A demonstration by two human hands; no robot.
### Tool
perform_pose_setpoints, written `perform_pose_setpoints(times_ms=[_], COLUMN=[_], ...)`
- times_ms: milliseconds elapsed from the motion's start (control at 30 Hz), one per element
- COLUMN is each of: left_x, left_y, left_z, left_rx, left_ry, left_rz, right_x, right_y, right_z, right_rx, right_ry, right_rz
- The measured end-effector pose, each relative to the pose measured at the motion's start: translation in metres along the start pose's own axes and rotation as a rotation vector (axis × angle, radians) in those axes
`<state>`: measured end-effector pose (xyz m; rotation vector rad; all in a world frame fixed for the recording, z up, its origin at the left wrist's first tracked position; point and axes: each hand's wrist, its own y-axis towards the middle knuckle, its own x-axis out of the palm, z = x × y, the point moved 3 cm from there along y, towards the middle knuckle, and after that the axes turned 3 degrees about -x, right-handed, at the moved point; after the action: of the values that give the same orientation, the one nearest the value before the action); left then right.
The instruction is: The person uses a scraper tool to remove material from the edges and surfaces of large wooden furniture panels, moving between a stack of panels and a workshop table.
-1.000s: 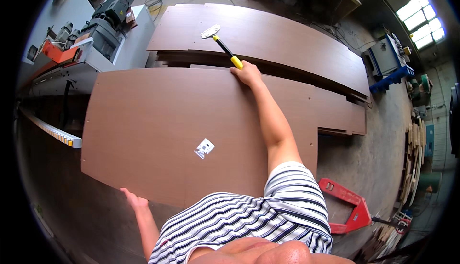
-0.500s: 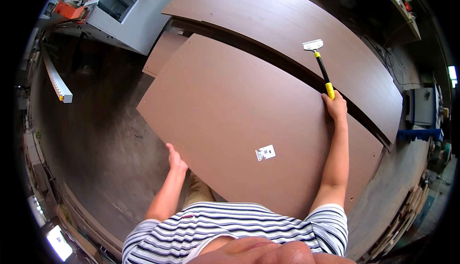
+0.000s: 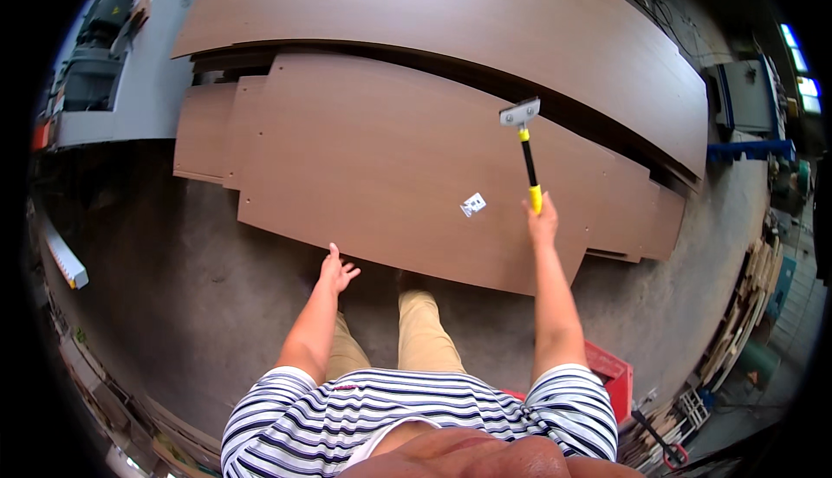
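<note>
My right hand is closed round the yellow end of a long-handled scraper. Its wide metal head points away from me, over the top brown panel. That panel lies flat on a stack of similar boards, its curved near edge toward me. Just off this near edge, my left hand is open, fingers spread, and holds nothing. A small white printed label lies on the panel, left of my right hand.
Behind lies another stack topped by a large brown panel, with a dark gap between. A grey machine stands at the far left, a white rail below it. Red metal equipment is close by my right side; wood strips lie farther right.
The top panel has gone down flat onto the stack, away from my body. My left hand has come off its edge and opened. The scraper has shifted left with my right hand.
</note>
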<state>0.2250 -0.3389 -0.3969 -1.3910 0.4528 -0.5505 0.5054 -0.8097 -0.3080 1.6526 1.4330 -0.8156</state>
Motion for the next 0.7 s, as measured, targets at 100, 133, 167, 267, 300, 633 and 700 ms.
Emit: perform_pose_setpoints(times_ms=[100, 133, 167, 267, 300, 633, 700], left_x=[0.023, 0.039, 0.042, 0.053, 0.06, 0.078, 0.056], left_y=[0.004, -0.002, -0.01, -0.01, -0.007, -0.008, 0.013], left_z=[0.001, -0.008, -0.011, -0.017, -0.021, -0.03, -0.023], left_rx=[0.137, 0.114, 0.125, 0.132, 0.121, 0.047, 0.098], left_ry=[-0.18, -0.161, -0.175, -0.179, -0.206, 0.129, 0.142], left_rz=[-0.1, -0.112, -0.095, -0.121, -0.148, -0.31, -0.285], right_x=[-0.005, -0.002, 0.001, 0.019, 0.022, 0.033, 0.024], right_y=[-0.061, -0.082, -0.095, -0.095, -0.088, -0.048, -0.051], right_z=[0.004, 0.024, 0.025, 0.038, 0.038, 0.038, 0.031], right_rx=[0.363, 0.421, 0.357, 0.299, 0.317, 0.443, 0.37], right_ry=[0.036, 0.051, 0.026, -0.008, 0.042, 0.084, 0.182], right_rz=[-0.268, -0.3, -0.259, -0.212, -0.211, -0.178, -0.144])
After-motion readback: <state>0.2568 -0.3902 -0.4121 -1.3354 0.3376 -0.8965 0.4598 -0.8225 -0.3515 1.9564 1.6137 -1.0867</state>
